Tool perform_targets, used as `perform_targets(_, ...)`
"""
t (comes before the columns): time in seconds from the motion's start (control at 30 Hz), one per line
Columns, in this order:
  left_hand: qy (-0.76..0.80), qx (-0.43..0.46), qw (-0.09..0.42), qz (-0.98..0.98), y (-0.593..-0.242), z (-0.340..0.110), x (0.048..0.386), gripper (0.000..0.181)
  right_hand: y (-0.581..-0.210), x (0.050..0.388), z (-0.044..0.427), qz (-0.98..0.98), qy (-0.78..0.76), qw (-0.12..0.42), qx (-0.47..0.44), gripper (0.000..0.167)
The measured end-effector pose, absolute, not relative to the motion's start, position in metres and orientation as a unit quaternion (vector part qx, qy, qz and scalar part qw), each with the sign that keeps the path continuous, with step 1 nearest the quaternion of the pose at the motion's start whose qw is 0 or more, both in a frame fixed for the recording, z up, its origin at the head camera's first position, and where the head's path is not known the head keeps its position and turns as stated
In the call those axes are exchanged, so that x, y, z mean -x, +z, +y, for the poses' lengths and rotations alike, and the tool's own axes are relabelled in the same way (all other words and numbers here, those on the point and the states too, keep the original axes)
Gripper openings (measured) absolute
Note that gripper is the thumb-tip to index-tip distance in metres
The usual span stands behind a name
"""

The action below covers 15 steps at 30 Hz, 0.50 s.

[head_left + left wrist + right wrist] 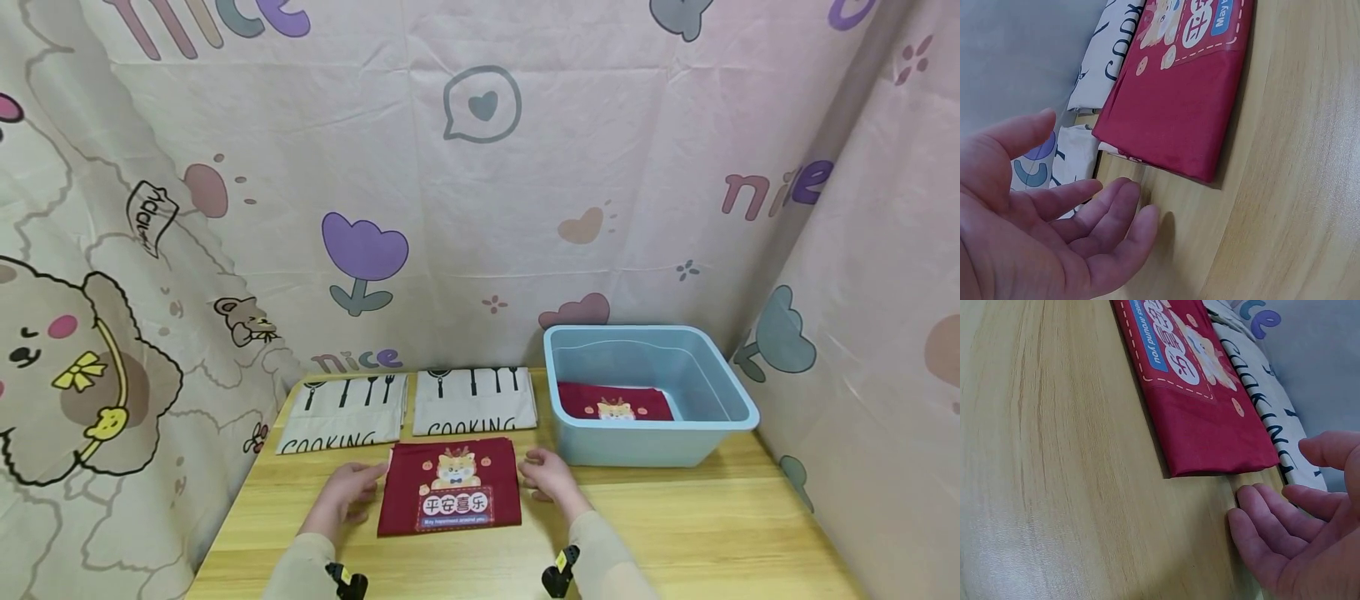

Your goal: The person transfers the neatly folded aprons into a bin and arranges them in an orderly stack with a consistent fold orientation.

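A folded dark red cloth (405,492) printed with a cartoon animal and lettering lies flat on the table, between both hands. My left hand (348,493) is at its left edge with relaxed, slightly bent fingers; the left wrist view shows a small gap between the fingertips and the red cloth (1166,112). On the other side, my right hand (551,479) lies beside the right edge, also apart from the red cloth (1210,434) in the right wrist view. Neither hand holds anything.
Two folded white cloths with COOKING lettering, a left one (341,412) and a right one (474,404), lie behind the red cloth. A light blue bin (637,446) stands at the back right with another red cloth (652,402) inside. Printed curtains (480,200) surround the wooden table (675,533).
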State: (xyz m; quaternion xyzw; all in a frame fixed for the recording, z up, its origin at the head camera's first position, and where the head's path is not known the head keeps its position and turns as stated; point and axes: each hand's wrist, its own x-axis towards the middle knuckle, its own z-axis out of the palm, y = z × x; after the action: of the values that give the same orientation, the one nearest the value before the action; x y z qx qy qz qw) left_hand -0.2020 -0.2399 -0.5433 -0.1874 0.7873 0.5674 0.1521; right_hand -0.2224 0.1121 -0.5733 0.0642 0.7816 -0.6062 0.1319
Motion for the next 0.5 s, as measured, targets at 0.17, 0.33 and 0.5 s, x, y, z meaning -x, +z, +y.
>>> perform_targets(0.17,0.570,0.195,0.160,0.782,-0.546,-0.240,0.203,0.072,-0.573,0.223,0.109,0.781,-0.606,0.133,-0.063,0.046)
perform_targets(0.33,0.573,0.190,0.167,0.779,-0.549,-0.239,0.205,0.072,-0.573,0.223,0.104,0.783,-0.604,0.132,-0.069,0.047)
perform_targets(0.5,0.574,0.188,0.172,0.778,-0.551,-0.238,0.205,0.073,-0.572,0.222,0.101,0.780,-0.607,0.132,-0.077,0.046)
